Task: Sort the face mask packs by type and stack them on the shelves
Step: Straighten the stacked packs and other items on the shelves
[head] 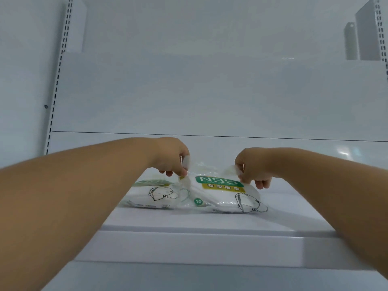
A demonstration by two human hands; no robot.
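Hands (left (172, 158), right (253, 166)) pinch N95 pack (220, 192); second pack (153, 195) beside; shelf (189, 242)

Two clear plastic mask packs sit on the white shelf (210, 227), set back from its front edge. The right pack (222, 196), green N95 label upside down, overlaps the left pack (151, 196). Each shows a line drawing of a mask.
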